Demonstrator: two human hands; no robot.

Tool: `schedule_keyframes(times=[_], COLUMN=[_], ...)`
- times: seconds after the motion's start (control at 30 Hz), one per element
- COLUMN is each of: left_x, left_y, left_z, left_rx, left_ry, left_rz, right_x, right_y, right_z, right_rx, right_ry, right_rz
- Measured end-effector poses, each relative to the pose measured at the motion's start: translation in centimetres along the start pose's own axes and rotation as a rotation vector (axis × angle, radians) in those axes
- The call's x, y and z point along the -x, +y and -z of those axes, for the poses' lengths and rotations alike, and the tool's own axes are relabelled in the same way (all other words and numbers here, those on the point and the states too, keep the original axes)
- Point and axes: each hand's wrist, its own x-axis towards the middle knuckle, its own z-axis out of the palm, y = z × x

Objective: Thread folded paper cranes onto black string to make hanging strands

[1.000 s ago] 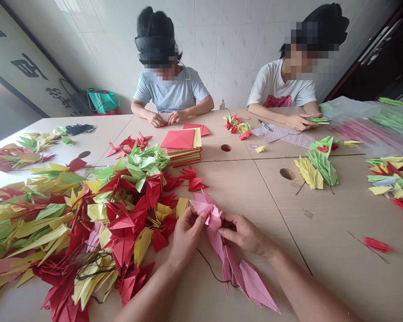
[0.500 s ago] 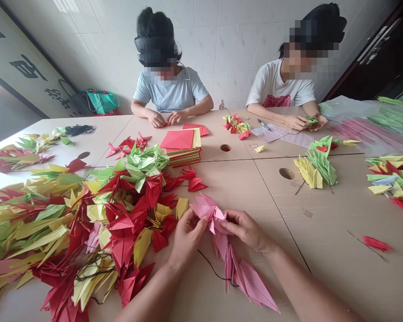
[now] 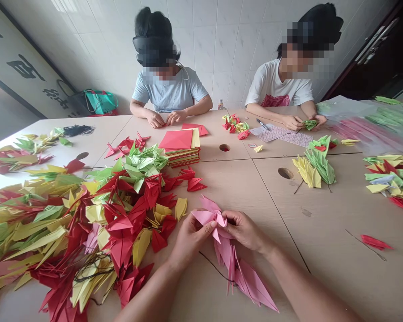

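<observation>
1. Pale bench (image 3: pixel 237 183) carries the whole spread of folded paper.
2. Nearest, pink folds (image 3: pixel 251 281) trail across it between the forearms, and a black cord (image 3: pixel 219 274) curves in to meet them from the left.
3. Just beyond, the left hand (image 3: pixel 190 239) and right hand (image 3: pixel 246 230) share one pink piece (image 3: pixel 216 218), which sits between the fingertips and touches both. The left thumb lies over its middle; the right thumb and fingers pinch its right side. Both grips look narrow, though some fingers are hidden.
4. By the look of it, the step in hand is opening and setting this piece's points. The next move seems to call for a light, steady hold on the left and a gentle pull on the right, since hard pressure could crease the paper. Whether the piece is joined to the trailing folds, I cannot tell.
5. Close by on the left lies a pile (image 3: pixel 122 239) of red, yellow and green folds; one red fold (image 3: pixel 376 242) lies well apart on the right.
6. Farther off are a yellow-green bundle (image 3: pixel 307 172) and, left of it, a stack (image 3: pixel 179 145) of coloured sheets.
7. At the far edge sit a person in blue (image 3: pixel 171 91) and a person in white (image 3: pixel 278 87), before a tiled wall (image 3: pixel 218 49).
</observation>
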Motion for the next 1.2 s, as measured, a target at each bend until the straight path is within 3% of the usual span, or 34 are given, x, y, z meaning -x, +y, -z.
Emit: schedule_keyframes(times=[0.47, 0.63, 0.83, 1.2], left_x=[-0.4, -0.3, -0.4, -0.5], left_y=[-0.1, -0.2, -0.6, -0.3], left_z=[0.6, 0.5, 0.4, 0.4], left_rx=[0.119, 0.173, 0.114, 0.201], left_ry=[-0.061, -0.095, -0.054, -0.034], left_rz=[0.112, 0.156, 0.133, 0.109], right_x=[-0.1, -0.1, -0.1, 0.0], right_y=[-0.6, 0.1, 0.4, 0.3], right_z=[-0.1, 0.0, 0.0, -0.3], right_rx=[-0.081, -0.046, -0.052, -0.046], right_ry=[-0.030, 0.041, 0.017, 0.011], right_rz=[0.022, -0.018, -0.040, -0.067])
